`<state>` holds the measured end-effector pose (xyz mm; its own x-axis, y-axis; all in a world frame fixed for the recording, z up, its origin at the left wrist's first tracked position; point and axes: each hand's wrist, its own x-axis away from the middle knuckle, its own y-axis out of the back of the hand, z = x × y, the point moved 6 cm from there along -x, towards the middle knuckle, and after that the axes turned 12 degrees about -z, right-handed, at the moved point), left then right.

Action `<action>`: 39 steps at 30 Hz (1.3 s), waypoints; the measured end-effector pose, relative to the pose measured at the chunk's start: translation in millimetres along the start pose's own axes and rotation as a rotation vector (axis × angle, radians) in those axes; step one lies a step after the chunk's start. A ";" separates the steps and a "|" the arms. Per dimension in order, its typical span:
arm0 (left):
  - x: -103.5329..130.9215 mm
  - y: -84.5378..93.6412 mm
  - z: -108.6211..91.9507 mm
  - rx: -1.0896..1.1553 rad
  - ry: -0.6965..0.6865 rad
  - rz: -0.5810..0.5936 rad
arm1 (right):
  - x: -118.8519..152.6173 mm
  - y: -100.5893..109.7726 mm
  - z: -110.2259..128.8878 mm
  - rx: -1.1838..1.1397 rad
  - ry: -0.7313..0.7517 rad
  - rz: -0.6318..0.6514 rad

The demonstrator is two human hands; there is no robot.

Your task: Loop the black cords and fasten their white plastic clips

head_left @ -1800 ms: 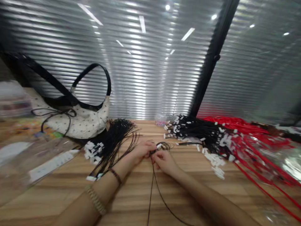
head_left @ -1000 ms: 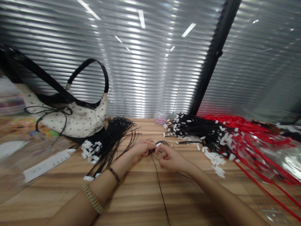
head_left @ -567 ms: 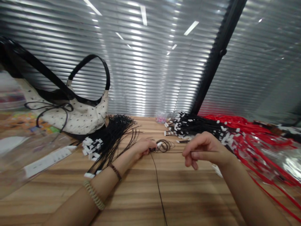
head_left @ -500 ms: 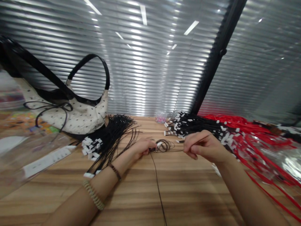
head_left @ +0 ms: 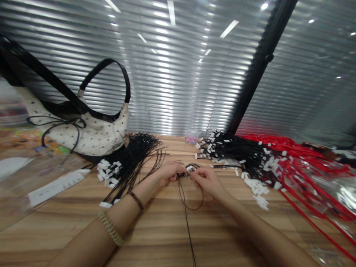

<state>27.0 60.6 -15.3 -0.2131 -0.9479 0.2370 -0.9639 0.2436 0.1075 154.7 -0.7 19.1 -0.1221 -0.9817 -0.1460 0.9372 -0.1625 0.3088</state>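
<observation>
At the middle of the table, my left hand (head_left: 168, 172) pinches a thin dark cord (head_left: 187, 218) beside a small coil of the same cord. My right hand (head_left: 206, 180) is closed on the cord just right of the coil, with its fingertips close to those of my left hand. Between the two hands a small white piece (head_left: 189, 168) shows at the coil. Below them the cord hangs in a loose loop on the wood, and one strand runs toward me. The fingers partly hide the coil.
Black cords (head_left: 139, 152) with white tags (head_left: 108, 172) lie left, by a white dotted bag (head_left: 97, 137). More black cords (head_left: 233, 148), red cords (head_left: 306, 155) and loose white pieces (head_left: 257, 187) lie right. A small clear tub (head_left: 191, 138) stands behind, before the blinds (head_left: 164, 81).
My right hand has moved left and in to the coil, beside my left hand. The stretched cord has slackened into a loop below. My left hand stays nearly in place.
</observation>
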 end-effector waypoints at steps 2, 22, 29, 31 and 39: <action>-0.4 0.6 0.3 0.009 0.001 0.005 | 1.3 -12.3 -14.3 0.023 0.017 -0.015; 0.0 -1.0 2.1 0.051 -0.005 -0.090 | 8.0 -12.1 -18.4 0.126 0.136 -0.188; -1.0 -0.3 3.2 0.049 -0.026 -0.118 | 7.3 -13.1 -19.8 0.183 0.203 -0.256; 0.4 -0.5 2.1 0.043 -0.025 -0.120 | 8.1 -13.1 -17.6 0.212 0.232 -0.280; 4.3 -1.0 -1.9 0.025 -0.026 -0.135 | 10.9 -14.1 -10.0 0.345 0.365 -0.312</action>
<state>27.3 56.6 -12.5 -0.0846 -0.9768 0.1969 -0.9877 0.1083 0.1128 143.4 -8.1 3.7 -0.1970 -0.7948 -0.5741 0.7069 -0.5209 0.4785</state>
